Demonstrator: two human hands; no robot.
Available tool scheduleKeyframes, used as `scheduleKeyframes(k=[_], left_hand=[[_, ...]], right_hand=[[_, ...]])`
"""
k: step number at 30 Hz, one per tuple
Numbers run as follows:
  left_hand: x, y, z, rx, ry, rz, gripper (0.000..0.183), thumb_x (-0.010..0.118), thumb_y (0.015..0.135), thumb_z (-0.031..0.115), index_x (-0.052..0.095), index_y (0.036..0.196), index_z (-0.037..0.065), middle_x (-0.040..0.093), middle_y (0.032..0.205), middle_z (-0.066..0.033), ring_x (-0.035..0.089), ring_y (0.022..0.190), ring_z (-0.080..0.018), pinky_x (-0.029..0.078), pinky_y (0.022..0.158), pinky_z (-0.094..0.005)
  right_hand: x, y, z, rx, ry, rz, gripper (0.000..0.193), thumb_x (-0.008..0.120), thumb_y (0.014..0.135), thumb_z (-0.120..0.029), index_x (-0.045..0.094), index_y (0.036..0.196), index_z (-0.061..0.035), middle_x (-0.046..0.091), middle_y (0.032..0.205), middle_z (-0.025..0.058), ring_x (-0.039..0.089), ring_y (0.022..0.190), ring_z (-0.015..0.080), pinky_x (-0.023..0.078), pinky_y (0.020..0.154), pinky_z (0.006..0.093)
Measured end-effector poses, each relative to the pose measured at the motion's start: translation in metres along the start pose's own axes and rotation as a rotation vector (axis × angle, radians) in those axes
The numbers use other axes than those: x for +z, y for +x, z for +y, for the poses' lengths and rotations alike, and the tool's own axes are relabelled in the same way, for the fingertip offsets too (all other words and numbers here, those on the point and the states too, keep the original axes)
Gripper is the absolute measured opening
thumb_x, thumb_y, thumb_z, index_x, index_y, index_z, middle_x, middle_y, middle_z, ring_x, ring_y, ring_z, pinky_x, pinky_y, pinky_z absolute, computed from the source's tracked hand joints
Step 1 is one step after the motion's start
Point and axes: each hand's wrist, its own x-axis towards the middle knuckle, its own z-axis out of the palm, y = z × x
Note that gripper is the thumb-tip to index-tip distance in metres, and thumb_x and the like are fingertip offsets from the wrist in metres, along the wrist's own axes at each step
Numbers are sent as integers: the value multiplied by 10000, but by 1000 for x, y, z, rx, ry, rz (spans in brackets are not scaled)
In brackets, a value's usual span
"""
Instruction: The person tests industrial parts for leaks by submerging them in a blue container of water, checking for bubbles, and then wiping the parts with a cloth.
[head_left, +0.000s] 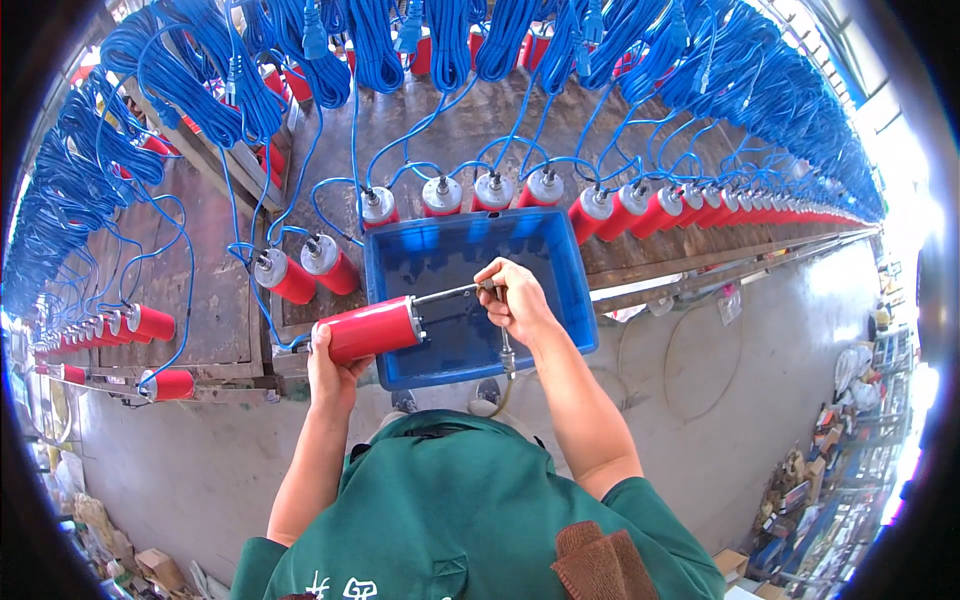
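Observation:
My left hand (336, 366) is wrapped round the near end of a red metal cylinder (368, 331), lying tilted above the blue tub (586, 300). A blue cable runs to the cylinder's left end. From its silver right end, a thin metal tube (446, 293) reaches across to my right hand (513, 301). My right fingers are closed on the tube's far end and a small metal fitting there. Below that hand hangs a metal coupling (508, 360) with a thin hose trailing down. Whether the tube enters the cylinder or only touches its end, I cannot tell. Dark liquid seems to lie in the tub.
Red cylinders (285, 276) with silver caps line the worn table (400, 130) in long rows, each wired in blue. Coiled blue cables (450, 45) hang along the back and left. A loose hose (668, 370) curls on the floor. Cluttered shelving (830, 500) stands right.

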Motion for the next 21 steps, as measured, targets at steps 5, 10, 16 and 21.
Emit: scheduleKeyframes(k=[5,10,16,21], left_hand=[[-1,1,2,-2,-3,-9,530,631,1005,521,594,1313,91,739,1189,-136,758,1018,-281,663,777,-404],[2,-1,3,-14,16,-6,525,637,1007,517,599,1313,92,738,1189,-127,755,1017,-273,658,798,-414],[6,-5,2,-23,22,-4,530,637,1008,528,603,1316,98,734,1206,-122,745,1047,-267,650,828,-423],[4,-5,0,-15,28,-28,539,647,1004,529,602,1320,95,731,1216,-120,746,1043,-273,651,831,-428]], right_hand=[[4,-2,-3,40,-35,14,207,446,961,-100,633,1000,-20,608,739,96,389,475,79,318,402,246],[6,1,-1,36,-67,41,192,443,929,-96,620,971,-33,578,733,96,372,478,92,288,402,246],[4,1,-4,78,-44,38,178,446,913,-78,614,960,-42,550,701,81,353,479,93,270,400,252],[-11,4,1,85,-39,-15,172,501,992,-136,604,1095,-45,564,752,57,408,511,80,310,424,240]])
